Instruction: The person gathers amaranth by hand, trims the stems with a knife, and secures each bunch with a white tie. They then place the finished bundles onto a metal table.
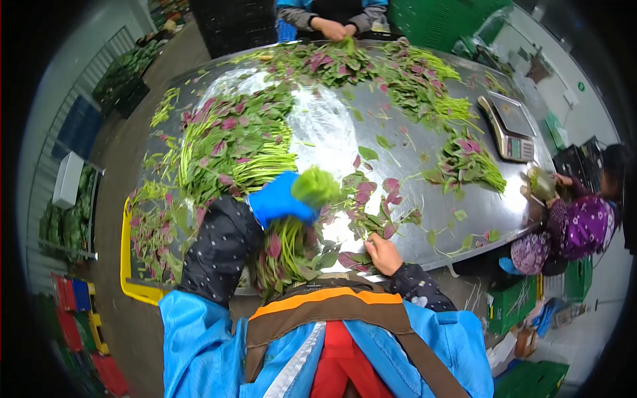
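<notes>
My left hand [279,199], in a blue glove, is closed around a bunch of leafy greens. The bunch's pale green stem ends [316,186] point up and to the right, while its green and purple leaves [282,259] hang toward the table's near edge. My bare right hand [385,255] is at that edge, fingers curled in against loose red-purple and green leaves [371,205]; its fingertips are partly hidden. Left of centre, a large pile of the same greens [232,139] lies beside and partly on clear plastic sheeting [322,126].
More greens [424,79] cover the table's far side, and a small bunch [471,162] lies at right near a digital scale [511,126]. A yellow crate [126,265] stands at left. Across the table are a co-worker's hands [334,29]; another person [584,225] is at right.
</notes>
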Action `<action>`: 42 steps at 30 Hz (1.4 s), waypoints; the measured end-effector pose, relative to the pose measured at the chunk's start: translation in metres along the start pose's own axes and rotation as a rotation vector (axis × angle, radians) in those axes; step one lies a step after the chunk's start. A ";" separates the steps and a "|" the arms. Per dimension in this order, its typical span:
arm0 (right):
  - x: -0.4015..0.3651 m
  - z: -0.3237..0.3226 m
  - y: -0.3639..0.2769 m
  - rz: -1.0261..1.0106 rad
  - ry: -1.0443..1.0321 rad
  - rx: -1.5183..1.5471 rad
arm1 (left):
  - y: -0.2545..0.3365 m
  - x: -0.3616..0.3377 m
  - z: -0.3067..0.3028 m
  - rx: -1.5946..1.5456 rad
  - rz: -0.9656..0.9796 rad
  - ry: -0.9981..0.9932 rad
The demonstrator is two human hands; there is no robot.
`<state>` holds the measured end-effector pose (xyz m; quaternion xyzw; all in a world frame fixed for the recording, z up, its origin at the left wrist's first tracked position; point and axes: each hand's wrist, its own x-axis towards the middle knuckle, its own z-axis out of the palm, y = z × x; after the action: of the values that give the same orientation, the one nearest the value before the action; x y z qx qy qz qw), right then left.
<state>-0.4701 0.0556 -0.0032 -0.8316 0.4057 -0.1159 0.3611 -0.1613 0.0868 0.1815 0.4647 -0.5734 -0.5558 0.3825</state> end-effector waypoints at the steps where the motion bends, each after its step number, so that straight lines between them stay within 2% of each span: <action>1: -0.002 -0.017 -0.008 -0.073 -0.001 -0.051 | 0.001 0.000 -0.012 0.033 0.129 0.030; 3: 0.014 -0.057 -0.032 -0.213 0.025 -0.134 | 0.023 -0.004 -0.025 -0.189 0.125 0.151; 4: 0.026 -0.072 -0.038 -0.210 0.118 -0.072 | 0.041 -0.006 -0.020 -0.203 0.181 0.252; 5: 0.036 -0.086 -0.044 -0.200 0.210 -0.013 | 0.038 0.000 -0.028 -0.141 0.252 0.270; 8: 0.060 -0.135 -0.110 -0.472 0.408 0.160 | 0.040 0.014 -0.020 -0.177 0.404 0.339; 11: 0.081 -0.137 -0.178 -0.683 0.541 0.123 | 0.047 0.025 0.003 -0.277 0.464 0.423; 13: 0.104 -0.107 -0.186 -0.702 0.506 0.035 | 0.051 0.028 0.021 -0.394 0.487 0.476; 14: 0.106 -0.092 -0.187 -0.554 0.341 0.067 | 0.051 0.029 0.027 -0.480 0.530 0.470; 15: 0.105 -0.084 -0.186 -0.458 0.227 0.285 | 0.048 0.028 0.027 -0.549 0.523 0.445; 18: 0.087 -0.083 -0.170 -0.552 0.223 0.181 | 0.030 0.023 0.023 -0.716 0.515 0.373; 21: 0.085 -0.078 -0.158 -0.530 0.192 0.219 | 0.009 0.027 0.030 -0.751 0.536 0.295; 22: 0.083 -0.071 -0.158 -0.534 0.195 0.386 | 0.010 0.028 0.032 -0.782 0.533 0.308; 25: 0.074 -0.070 -0.152 -0.359 0.060 0.290 | 0.006 0.029 0.036 -0.907 0.492 0.294; 26: 0.070 -0.070 -0.151 -0.387 0.118 0.280 | 0.008 0.027 0.038 -0.950 0.414 0.355; 27: 0.072 -0.067 -0.135 -0.250 -0.020 0.180 | -0.002 0.029 0.027 -0.914 0.400 0.458; 29: 0.079 -0.064 -0.119 0.027 -0.128 -0.480 | -0.043 0.031 -0.011 -0.841 0.355 0.662; 31: 0.076 -0.056 -0.078 -0.112 -0.161 -0.693 | -0.075 0.002 -0.037 -1.024 0.299 0.681; 32: 0.078 -0.052 -0.066 -0.188 -0.173 -0.797 | -0.082 -0.009 -0.042 -0.907 0.232 0.723; 35: 0.057 -0.062 -0.091 -0.327 -0.030 -0.685 | -0.095 -0.021 -0.042 -0.902 0.170 0.732; 38: 0.075 -0.032 -0.055 -0.256 -0.259 -0.870 | -0.107 -0.013 -0.026 -1.002 0.058 0.639; 39: 0.076 -0.040 -0.062 -0.266 -0.214 -0.843 | -0.105 -0.008 -0.024 -1.019 0.037 0.598; 42: 0.063 -0.067 -0.105 -0.322 -0.096 -0.808 | -0.107 -0.011 -0.018 -0.783 0.067 0.608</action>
<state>-0.4001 0.0163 0.1110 -0.9631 0.2666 0.0360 0.0028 -0.1290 0.0979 0.0776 0.4086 -0.1987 -0.5563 0.6957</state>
